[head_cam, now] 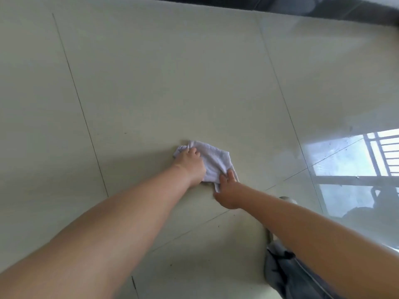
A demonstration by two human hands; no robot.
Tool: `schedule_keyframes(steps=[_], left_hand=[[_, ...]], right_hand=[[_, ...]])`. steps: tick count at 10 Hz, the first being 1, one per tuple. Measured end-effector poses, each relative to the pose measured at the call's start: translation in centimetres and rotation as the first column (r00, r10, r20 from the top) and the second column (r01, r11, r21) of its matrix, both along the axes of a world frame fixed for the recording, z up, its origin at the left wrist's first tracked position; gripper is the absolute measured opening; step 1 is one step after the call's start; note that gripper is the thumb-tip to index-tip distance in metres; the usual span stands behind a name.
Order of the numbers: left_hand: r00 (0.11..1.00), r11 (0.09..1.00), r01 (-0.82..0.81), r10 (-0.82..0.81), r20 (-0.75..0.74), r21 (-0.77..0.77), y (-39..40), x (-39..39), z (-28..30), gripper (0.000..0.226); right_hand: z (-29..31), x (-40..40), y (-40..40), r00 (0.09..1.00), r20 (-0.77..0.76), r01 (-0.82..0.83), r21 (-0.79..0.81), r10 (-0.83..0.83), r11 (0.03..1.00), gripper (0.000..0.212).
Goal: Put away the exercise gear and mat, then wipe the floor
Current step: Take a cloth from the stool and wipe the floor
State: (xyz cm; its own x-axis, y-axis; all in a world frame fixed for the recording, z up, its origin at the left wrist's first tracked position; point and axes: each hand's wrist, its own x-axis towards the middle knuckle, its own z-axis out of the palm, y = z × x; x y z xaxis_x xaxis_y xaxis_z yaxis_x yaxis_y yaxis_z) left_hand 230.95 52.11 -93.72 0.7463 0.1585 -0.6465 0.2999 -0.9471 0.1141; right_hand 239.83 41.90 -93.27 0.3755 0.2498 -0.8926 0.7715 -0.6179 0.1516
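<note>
A crumpled white cloth point(212, 161) lies on the pale tiled floor point(162, 83) in the middle of the view. My left hand point(191, 164) lies on the cloth's left part, fingers curled into the fabric near its far left corner. My right hand point(226, 189) presses on the cloth's near right corner with fingers stretched flat. Both bare arms reach forward from the bottom of the view. No exercise gear or mat is in view.
Dark grout lines cross the floor point(82, 113). A bright window reflection point(356, 169) shines on the tiles at right. My denim-clad leg point(287, 275) sits at bottom right. A dark band point(280, 5) runs along the floor's far edge.
</note>
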Motion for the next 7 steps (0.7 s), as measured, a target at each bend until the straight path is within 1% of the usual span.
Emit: schedule_keyframes(steps=[1,2,3,4,5,6,7], left_hand=[[0.997,0.997,-0.078,0.078,0.009,0.009,0.9,1.5,-1.0,0.045],[0.983,0.986,-0.165,0.165,0.076,-0.007,1.9,3.5,-1.1,0.050],[0.985,0.986,-0.159,0.156,0.080,0.039,3.2,6.8,-1.1,0.051],[0.971,0.974,-0.221,0.215,0.102,0.048,4.1,10.9,-1.2,0.051],[0.947,0.950,-0.305,0.296,0.128,0.061,5.5,14.5,-1.6,0.049],[0.880,0.892,-0.451,0.436,0.188,0.039,7.4,16.3,-2.2,0.047],[0.824,0.840,-0.540,0.515,0.236,0.053,9.1,15.6,-2.4,0.046]], right_hand=[[-0.1,3.0,2.4,0.999,-0.007,-0.035,0.012,0.035,0.999,0.069],[-0.4,6.3,4.0,0.997,0.005,-0.083,0.066,0.083,0.994,0.068],[-0.6,10.2,4.9,0.994,0.004,-0.109,0.090,0.109,0.990,0.065],[-0.5,14.8,5.8,0.983,0.071,-0.176,0.140,0.167,0.974,0.062],[-0.6,18.8,6.9,0.913,0.187,-0.394,0.190,0.361,0.899,0.063],[-1.4,20.4,9.5,0.930,0.196,-0.364,0.363,0.312,0.858,0.065],[-2.5,20.0,13.6,0.945,0.159,-0.325,0.512,0.285,0.795,0.061]])
